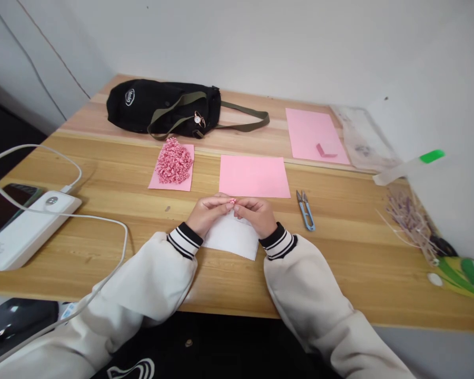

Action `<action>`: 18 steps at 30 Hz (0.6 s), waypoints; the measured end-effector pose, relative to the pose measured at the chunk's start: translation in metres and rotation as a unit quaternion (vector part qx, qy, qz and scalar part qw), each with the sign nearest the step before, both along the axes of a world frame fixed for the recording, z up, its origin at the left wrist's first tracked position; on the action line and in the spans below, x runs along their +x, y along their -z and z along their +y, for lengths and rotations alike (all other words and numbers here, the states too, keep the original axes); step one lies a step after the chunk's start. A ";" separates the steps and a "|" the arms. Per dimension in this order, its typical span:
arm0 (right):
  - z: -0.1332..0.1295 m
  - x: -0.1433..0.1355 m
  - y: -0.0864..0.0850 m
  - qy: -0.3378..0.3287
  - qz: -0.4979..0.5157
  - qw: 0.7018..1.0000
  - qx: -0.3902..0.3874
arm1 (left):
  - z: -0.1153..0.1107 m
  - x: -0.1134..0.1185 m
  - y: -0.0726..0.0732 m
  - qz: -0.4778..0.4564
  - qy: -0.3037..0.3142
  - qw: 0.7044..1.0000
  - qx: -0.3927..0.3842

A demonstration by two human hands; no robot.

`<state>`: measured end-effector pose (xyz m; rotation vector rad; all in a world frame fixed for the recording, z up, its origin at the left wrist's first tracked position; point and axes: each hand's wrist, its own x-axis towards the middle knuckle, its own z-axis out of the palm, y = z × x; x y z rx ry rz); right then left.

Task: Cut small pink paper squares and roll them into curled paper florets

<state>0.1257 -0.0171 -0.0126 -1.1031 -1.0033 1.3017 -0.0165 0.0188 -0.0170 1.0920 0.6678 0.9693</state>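
Observation:
My left hand (210, 213) and my right hand (257, 215) meet over a white sheet of paper (233, 239) on the table. Between their pinched fingertips is a small pink beaded piece (233, 201), its exact kind too small to make out. Both hands are closed on it. A pink paper sheet (254, 176) lies flat just beyond my fingers. To the left, a heap of small pink beaded pieces (174, 162) rests on another pink paper (153, 182). Blue thread snips (306, 213) lie to the right of my right hand.
A black bag (161, 105) with green straps lies at the back. On the left are a white power bank (27, 231), its cable and a phone (11, 205). At right are a pink sheet (314, 134), plastic wrap (365, 137), a green-ended stick (408, 167) and dried stems (408, 213).

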 end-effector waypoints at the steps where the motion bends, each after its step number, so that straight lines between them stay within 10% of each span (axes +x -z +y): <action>1: 0.000 0.000 0.000 -0.001 -0.001 1.000 0.000 | 0.000 0.000 0.000 0.004 0.000 1.000 0.003; 18: -0.002 -0.004 -0.002 0.049 -0.033 0.998 -0.032 | -0.001 0.003 -0.001 0.039 -0.055 0.993 -0.092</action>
